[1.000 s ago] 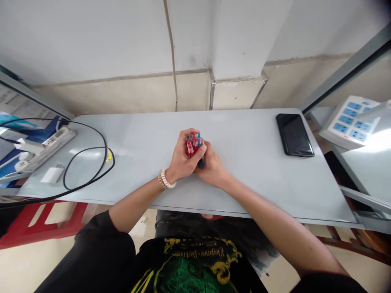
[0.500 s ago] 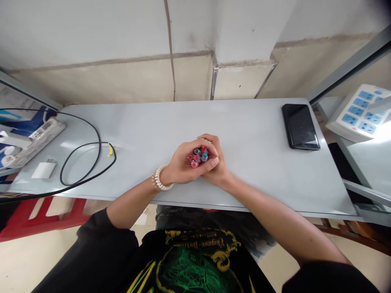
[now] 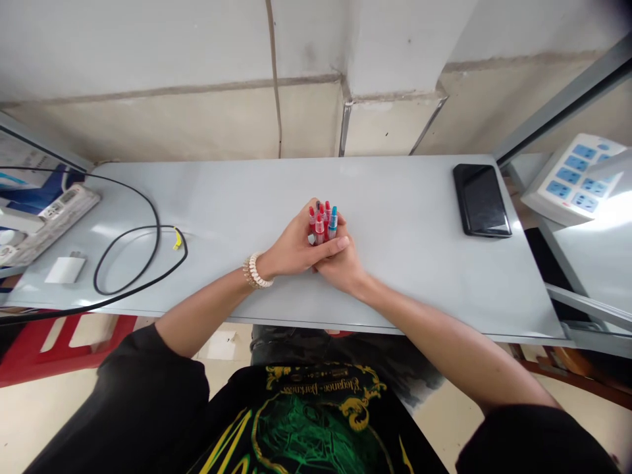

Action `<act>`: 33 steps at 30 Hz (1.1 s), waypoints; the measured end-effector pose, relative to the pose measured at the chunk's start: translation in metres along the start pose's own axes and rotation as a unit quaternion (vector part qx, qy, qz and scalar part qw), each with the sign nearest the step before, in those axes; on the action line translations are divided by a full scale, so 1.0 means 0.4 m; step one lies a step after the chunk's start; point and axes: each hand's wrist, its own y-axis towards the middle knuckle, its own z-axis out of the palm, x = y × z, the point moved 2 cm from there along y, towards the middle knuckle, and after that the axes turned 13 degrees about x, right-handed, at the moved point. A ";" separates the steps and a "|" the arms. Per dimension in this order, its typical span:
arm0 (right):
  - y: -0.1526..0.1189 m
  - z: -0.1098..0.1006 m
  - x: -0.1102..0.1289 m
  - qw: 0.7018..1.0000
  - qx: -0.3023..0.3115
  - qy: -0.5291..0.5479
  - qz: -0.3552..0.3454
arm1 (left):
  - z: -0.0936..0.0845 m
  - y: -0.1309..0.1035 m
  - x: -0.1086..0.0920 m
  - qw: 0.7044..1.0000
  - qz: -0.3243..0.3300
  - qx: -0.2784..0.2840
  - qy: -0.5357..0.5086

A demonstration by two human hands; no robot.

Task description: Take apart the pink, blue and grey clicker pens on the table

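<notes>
A bundle of pens (image 3: pixel 320 227), several red-tipped with one blue and one dark, is clasped between my hands over the middle of the grey table (image 3: pixel 237 197). My left hand (image 3: pixel 291 252), with a coiled pale bracelet (image 3: pixel 254 270) at its wrist, wraps the bundle from the left, its thumb lying across the front. From the right and below, my right hand (image 3: pixel 345 266) closes round the same pens and is partly covered by the left. The tips point up and away from me; the lower ends are mostly hidden in the hands.
A black cable (image 3: pixel 158 227) with a yellow tag loops across the table's left side. Near it are a white charger (image 3: pixel 66 270) and a power strip (image 3: pixel 64 217). On the right lie a black phone-like device (image 3: pixel 482 201) and, beyond the frame post, a white multi-socket block (image 3: pixel 575 178).
The pens have tilted from nearly end-on to showing more of their length. Both hands have turned with them and still clasp the bundle.
</notes>
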 end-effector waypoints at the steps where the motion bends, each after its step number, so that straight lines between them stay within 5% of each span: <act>1: -0.003 0.001 0.001 1.000 0.001 0.013 0.022 | -0.005 -0.001 0.005 1.000 -0.024 0.004 0.012; 4: -0.008 0.005 0.011 0.998 -0.005 0.044 0.051 | -0.018 -0.005 0.020 0.998 -0.059 0.001 0.019; 10: -0.004 0.001 0.035 0.990 0.009 0.100 0.098 | -0.022 0.001 0.059 0.987 -0.100 0.017 -0.125; 15: 0.004 -0.012 0.042 0.984 0.042 0.122 0.119 | -0.045 0.015 0.086 0.987 -0.108 0.035 -0.115; 19: 0.004 -0.029 0.030 0.986 0.043 0.103 0.120 | -0.058 0.016 0.095 0.993 -0.104 -0.003 -0.062; 26: -0.008 -0.055 0.034 0.991 0.043 -0.087 0.088 | -0.053 -0.004 0.111 0.990 -0.124 -0.070 -0.019; 33: -0.009 -0.048 0.053 0.990 0.033 -0.108 0.083 | -0.042 -0.016 0.130 0.977 -0.149 -0.138 0.062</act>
